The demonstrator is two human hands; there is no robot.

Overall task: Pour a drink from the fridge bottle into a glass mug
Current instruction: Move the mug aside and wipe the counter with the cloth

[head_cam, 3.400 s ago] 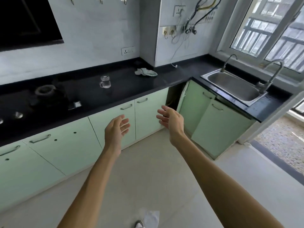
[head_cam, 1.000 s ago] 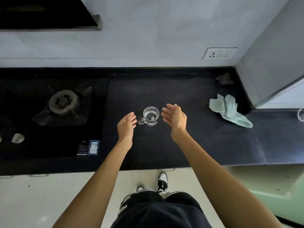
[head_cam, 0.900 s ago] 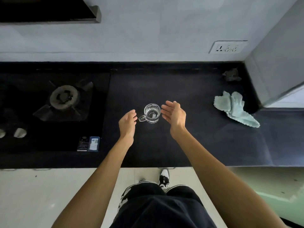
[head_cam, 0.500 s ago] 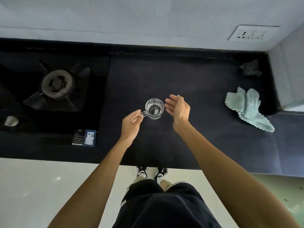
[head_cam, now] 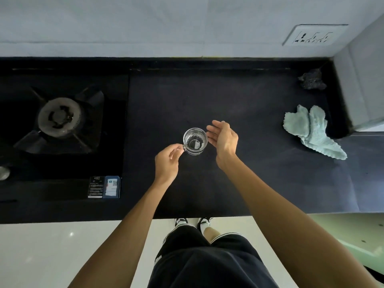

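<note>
Left grip [head_cam: 167, 161] now on mug handle [head_cam: 184, 147]

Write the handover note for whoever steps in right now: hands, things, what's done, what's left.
Left hand: pinches the handle of the clear glass mug.
Right hand: open, fingers straight, close beside the mug's right side; contact unclear.
Mug: upright on the black stone counter, between the round gas burner and the pale green cloth.
Done: mug reached and taken by the handle.
Left: the fridge bottle is not in view; fetch it and pour into the mug.
</note>
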